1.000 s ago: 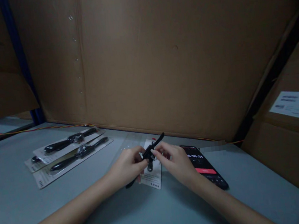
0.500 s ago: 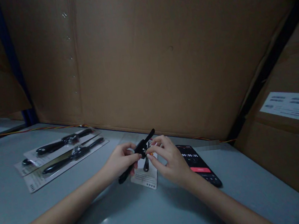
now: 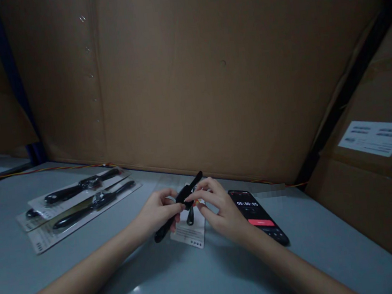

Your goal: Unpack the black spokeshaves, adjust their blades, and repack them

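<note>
My left hand is closed round a black spokeshave, held slanting with its far handle pointing up and right. My right hand pinches at the middle of the tool, fingertips on the body near its knobs. Whatever small part sits between those fingertips is hidden. Under the spokeshave is a white printed card with a picture of a dark tool handle on it, partly covered by both hands.
On the left lie several packaged spokeshaves on cards, overlapping. A phone showing a timer lies right of my right hand. A cardboard panel stands along the back of the grey table, with a thin cable at its foot.
My right index finger has moved left over the middle of the spokeshave. The left hand keeps its hold. The whole view has shifted slightly.
</note>
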A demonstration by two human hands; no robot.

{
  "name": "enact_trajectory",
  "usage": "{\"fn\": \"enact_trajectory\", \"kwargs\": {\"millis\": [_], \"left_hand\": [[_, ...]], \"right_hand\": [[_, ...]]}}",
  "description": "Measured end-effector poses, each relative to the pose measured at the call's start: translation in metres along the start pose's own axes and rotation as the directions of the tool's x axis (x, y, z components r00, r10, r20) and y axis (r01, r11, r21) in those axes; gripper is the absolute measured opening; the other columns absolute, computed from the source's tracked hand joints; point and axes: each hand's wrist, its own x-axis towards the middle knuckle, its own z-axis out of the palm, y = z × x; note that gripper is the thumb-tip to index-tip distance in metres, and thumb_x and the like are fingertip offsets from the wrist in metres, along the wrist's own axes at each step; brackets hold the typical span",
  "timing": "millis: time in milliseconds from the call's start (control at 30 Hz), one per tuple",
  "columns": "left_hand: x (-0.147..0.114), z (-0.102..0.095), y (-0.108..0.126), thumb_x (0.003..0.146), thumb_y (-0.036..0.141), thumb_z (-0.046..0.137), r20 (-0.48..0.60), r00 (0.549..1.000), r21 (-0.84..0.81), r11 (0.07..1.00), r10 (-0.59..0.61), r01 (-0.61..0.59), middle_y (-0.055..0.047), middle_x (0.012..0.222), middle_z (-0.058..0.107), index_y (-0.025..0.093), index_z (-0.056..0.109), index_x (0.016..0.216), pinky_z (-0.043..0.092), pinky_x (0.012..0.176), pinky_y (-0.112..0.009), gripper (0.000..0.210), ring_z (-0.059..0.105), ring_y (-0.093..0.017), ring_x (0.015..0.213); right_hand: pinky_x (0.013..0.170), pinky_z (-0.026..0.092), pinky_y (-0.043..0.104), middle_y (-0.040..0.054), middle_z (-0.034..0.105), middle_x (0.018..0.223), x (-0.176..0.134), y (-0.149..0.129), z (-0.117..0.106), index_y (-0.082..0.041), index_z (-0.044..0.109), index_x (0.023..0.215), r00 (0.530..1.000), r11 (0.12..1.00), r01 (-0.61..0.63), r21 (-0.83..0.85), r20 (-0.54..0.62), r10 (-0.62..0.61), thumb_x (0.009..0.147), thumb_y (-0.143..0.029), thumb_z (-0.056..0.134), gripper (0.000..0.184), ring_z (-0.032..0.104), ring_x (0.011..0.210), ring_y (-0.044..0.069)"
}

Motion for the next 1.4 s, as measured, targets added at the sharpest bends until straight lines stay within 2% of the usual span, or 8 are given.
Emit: {"fn": "enact_trajectory", "kwargs": {"millis": [133,267,467,800,933,1067,1167,1400], "left_hand": [[0.0009,-0.0013,0.0001,0.068,0.024,0.059,-0.023,1.000,-0.010,1.000,-0.008,0.008,0.007,0.043,0.052,0.015,0.047,0.077,0.039,0.032,-0.017,0.017,0.047,-0.007,0.030],[0.0011,-0.0014,0.0018,0.068,0.024,0.060,-0.038,0.999,-0.021,1.000,-0.011,0.010,0.007,0.043,0.052,0.015,0.046,0.077,0.039,0.033,-0.017,0.019,0.047,-0.007,0.030],[0.0018,-0.0016,-0.0017,0.067,0.025,0.061,0.001,1.000,-0.009,1.000,-0.013,0.013,0.006,0.044,0.053,0.015,0.047,0.077,0.038,0.031,-0.017,0.020,0.047,-0.008,0.030],[0.0003,0.0006,0.0020,0.066,0.026,0.061,0.014,0.999,0.004,1.000,-0.030,0.030,0.007,0.042,0.051,0.015,0.047,0.075,0.038,0.032,-0.018,0.020,0.047,-0.008,0.030],[0.0016,-0.0005,0.0016,0.068,0.025,0.060,0.002,0.999,0.024,0.999,-0.033,0.033,0.007,0.042,0.051,0.016,0.047,0.076,0.037,0.032,-0.018,0.018,0.046,-0.008,0.030],[0.0002,-0.0001,0.0020,0.069,0.025,0.059,0.018,1.000,0.034,0.999,-0.024,0.023,0.006,0.043,0.052,0.015,0.047,0.077,0.038,0.034,-0.018,0.017,0.048,-0.008,0.031],[-0.0014,0.0013,0.0031,0.068,0.025,0.060,0.019,0.999,0.038,0.999,-0.035,0.034,0.007,0.043,0.051,0.015,0.048,0.075,0.037,0.034,-0.018,0.017,0.047,-0.008,0.031],[-0.0002,0.0007,0.0014,0.066,0.026,0.061,0.041,0.997,0.034,0.997,-0.066,0.065,0.007,0.044,0.052,0.015,0.048,0.077,0.038,0.034,-0.019,0.020,0.048,-0.009,0.032]], "right_hand": [[0.078,0.040,0.034,0.0044,0.049,0.090,-0.0020,0.0037,-0.0001,-0.021,0.063,0.083,1.000,0.998,-0.014,-0.059,0.014,0.014,0.072,-0.003,0.048,0.026,0.046,0.090,0.019],[0.078,0.039,0.035,0.0050,0.050,0.091,-0.0025,0.0082,0.0002,-0.021,0.062,0.092,0.998,0.992,-0.062,-0.106,-0.032,0.059,0.073,-0.004,0.048,0.029,0.046,0.090,0.020],[0.079,0.040,0.034,0.0040,0.050,0.093,-0.0006,0.0054,0.0017,-0.025,0.061,0.097,1.000,0.999,-0.030,0.022,-0.008,0.030,0.073,-0.001,0.046,0.036,0.047,0.092,0.019],[0.076,0.040,0.031,0.0030,0.048,0.089,0.0013,0.0044,-0.0013,-0.021,0.058,0.077,0.999,0.999,-0.038,0.035,0.022,0.037,0.073,-0.003,0.046,0.022,0.048,0.088,0.017],[0.076,0.039,0.031,0.0026,0.051,0.089,0.0011,0.0036,-0.0013,-0.020,0.054,0.083,0.995,0.994,-0.102,-0.024,-0.008,0.102,0.075,-0.011,0.052,0.012,0.049,0.087,0.017],[0.073,0.038,0.030,0.0022,0.054,0.089,0.0006,0.0053,0.0008,-0.020,0.053,0.089,0.986,0.983,-0.162,-0.081,0.015,0.164,0.076,-0.026,0.059,0.015,0.051,0.084,0.017],[0.073,0.037,0.031,0.0024,0.057,0.089,0.0000,0.0074,0.0019,-0.020,0.056,0.089,0.992,0.986,-0.088,-0.145,0.076,0.100,0.081,-0.021,0.054,0.009,0.051,0.084,0.017],[0.077,0.040,0.030,0.0046,0.055,0.097,-0.0019,0.0099,-0.0001,-0.022,0.059,0.087,0.981,0.975,0.155,-0.159,0.140,-0.134,0.076,0.000,0.041,0.031,0.050,0.092,0.017]]}}
